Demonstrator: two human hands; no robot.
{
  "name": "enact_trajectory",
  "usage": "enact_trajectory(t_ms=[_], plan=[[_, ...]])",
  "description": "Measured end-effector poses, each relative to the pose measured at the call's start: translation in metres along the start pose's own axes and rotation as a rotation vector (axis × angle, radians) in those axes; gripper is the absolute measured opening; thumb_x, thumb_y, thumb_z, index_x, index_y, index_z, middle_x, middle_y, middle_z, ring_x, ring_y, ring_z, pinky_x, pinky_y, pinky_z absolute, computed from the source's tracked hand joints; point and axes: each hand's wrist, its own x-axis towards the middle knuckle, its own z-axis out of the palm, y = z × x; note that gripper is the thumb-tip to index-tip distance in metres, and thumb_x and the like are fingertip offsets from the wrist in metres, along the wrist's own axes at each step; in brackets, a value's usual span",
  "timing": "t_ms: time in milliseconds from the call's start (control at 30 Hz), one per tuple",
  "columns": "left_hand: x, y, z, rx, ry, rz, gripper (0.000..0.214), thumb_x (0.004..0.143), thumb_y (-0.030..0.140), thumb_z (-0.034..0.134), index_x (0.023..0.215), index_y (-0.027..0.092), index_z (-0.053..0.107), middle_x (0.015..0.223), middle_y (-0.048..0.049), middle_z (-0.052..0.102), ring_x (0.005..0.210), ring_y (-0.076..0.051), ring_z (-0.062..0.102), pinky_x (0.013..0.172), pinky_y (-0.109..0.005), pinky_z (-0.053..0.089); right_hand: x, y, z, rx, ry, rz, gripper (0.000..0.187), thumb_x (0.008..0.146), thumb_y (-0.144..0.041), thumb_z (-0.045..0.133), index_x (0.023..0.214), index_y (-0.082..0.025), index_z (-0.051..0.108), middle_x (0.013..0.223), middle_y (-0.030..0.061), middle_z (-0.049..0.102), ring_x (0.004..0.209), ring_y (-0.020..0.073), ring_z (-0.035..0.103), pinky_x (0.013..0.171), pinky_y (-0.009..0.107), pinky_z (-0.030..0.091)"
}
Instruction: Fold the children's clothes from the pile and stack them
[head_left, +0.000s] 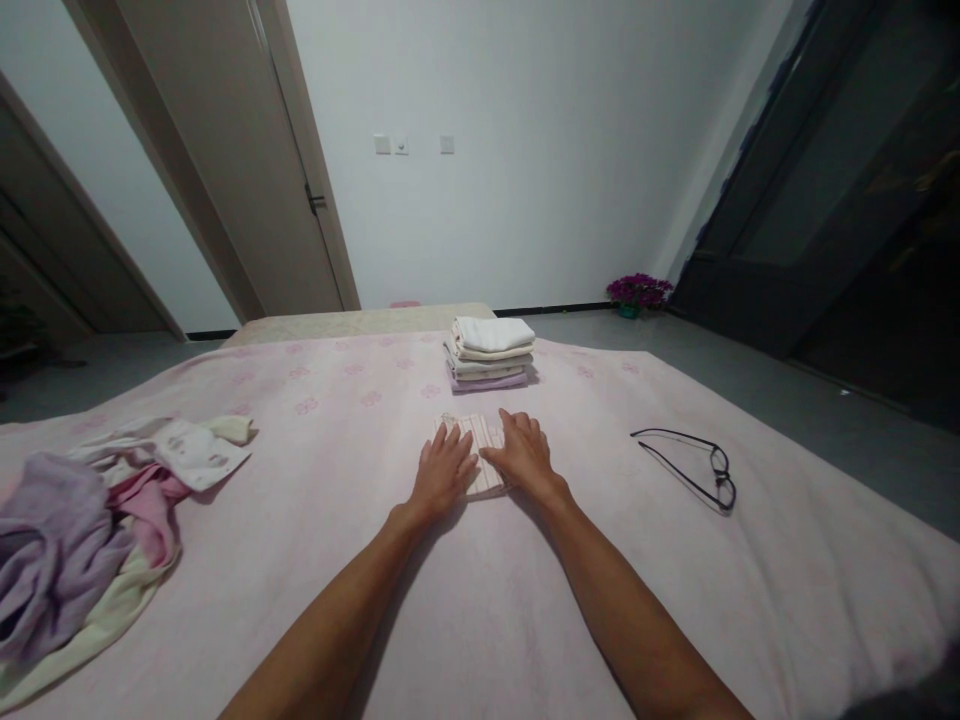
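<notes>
Both hands lie flat on a small folded striped cloth [475,433] in the middle of the pink bed cover [345,560]. My left hand [443,470] presses its left half with fingers spread. My right hand [523,452] covers its right half, fingers stretched out. Beyond the cloth stands a neat stack of folded cloths [490,353], white on top and lilac at the bottom. A loose heap of unfolded cloths [97,520], lilac, pink and cream, lies at the left edge.
Black-rimmed glasses [694,465] lie on the cover to the right. The bed's far edge meets grey floor. A pot of purple flowers [637,293] stands by the white wall, a door [225,160] at the back left, dark glass doors [847,190] at the right.
</notes>
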Motion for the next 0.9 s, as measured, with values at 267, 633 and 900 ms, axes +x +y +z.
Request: enact_trajectory(t_ms=[267, 633, 900], plan=[[-0.014, -0.046, -0.036, -0.417, 0.224, -0.335, 0.044, 0.094, 0.031, 0.052, 0.134, 0.014, 0.06, 0.133, -0.0163, 0.066, 0.12, -0.024, 0.064, 0.108, -0.044, 0.047, 0.014, 0.024, 0.008, 0.172, -0.171, 0.14, 0.107, 0.073, -0.063, 0.073, 0.156, -0.011, 0.03, 0.149, 0.025, 0.044, 0.136, 0.0375, 0.044, 0.104, 0.044, 0.04], [-0.078, -0.07, -0.095, -0.204, 0.162, -0.275, 0.042, 0.092, 0.038, 0.051, 0.126, 0.018, 0.066, 0.123, -0.0097, 0.07, 0.112, -0.023, 0.066, 0.1, -0.04, 0.051, 0.009, 0.005, 0.002, 0.186, -0.232, 0.134, 0.096, 0.075, -0.04, 0.069, 0.158, -0.015, 0.026, 0.129, 0.0203, 0.066, 0.114, 0.0344, 0.065, 0.093, 0.041, 0.047], [-0.096, -0.089, -0.108, -0.187, 0.239, -0.306, 0.039, 0.09, 0.033, 0.05, 0.122, 0.019, 0.067, 0.124, -0.0088, 0.07, 0.115, -0.023, 0.065, 0.105, -0.043, 0.049, 0.017, -0.018, 0.0, 0.391, -0.072, 0.048, 0.092, 0.069, -0.025, 0.066, 0.155, -0.022, 0.033, 0.127, 0.0132, 0.067, 0.108, 0.0304, 0.066, 0.094, 0.039, 0.048]])
